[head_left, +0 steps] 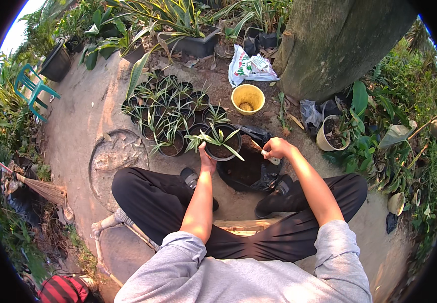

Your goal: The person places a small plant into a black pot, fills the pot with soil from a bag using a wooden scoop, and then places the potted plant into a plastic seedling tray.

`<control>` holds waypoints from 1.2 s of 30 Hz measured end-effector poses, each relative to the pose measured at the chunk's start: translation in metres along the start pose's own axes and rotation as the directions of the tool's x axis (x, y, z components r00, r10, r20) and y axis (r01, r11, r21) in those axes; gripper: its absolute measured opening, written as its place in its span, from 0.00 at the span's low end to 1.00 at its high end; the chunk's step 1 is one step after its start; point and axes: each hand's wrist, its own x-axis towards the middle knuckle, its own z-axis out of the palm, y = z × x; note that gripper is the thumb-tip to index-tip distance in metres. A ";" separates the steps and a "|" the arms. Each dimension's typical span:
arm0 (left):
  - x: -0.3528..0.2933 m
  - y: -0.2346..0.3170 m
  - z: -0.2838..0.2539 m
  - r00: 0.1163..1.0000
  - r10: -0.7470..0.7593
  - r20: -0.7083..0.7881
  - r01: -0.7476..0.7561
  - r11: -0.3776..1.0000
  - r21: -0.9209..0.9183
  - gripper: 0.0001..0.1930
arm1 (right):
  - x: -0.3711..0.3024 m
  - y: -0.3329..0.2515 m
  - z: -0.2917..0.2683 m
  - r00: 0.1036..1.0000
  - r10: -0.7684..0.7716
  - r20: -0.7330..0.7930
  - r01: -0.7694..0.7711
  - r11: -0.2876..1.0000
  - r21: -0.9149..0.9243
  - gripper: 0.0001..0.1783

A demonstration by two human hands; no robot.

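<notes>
My left hand (208,160) is closed around the near left side of a small black plant pot (223,151), which holds dark soil and a young plant (220,137) with pale-edged green leaves. The pot is over the left part of a black plastic-lined tub (236,183) of dark soil (243,169). Above the tub's right side, my right hand (278,148) grips a small trowel with a pale handle. Its brown blade (251,143) points toward the pot; whether it carries soil is hard to tell. Several similar potted plants (170,113) stand close together just beyond my left hand.
Beyond the tub are a yellow bucket (247,96), a white printed sack (248,65) and a tree trunk (339,45). A pale pot (329,135) stands at right. To the left lie a round black-rimmed tray (97,151) and a broom (41,189), with a green chair (32,90) farther off.
</notes>
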 end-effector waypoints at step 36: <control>-0.008 -0.005 0.010 0.991 -0.130 0.037 0.125 0.986 0.113 0.35 | -0.014 -0.081 -0.025 0.744 -0.382 -0.548 0.067 0.859 -0.507 0.02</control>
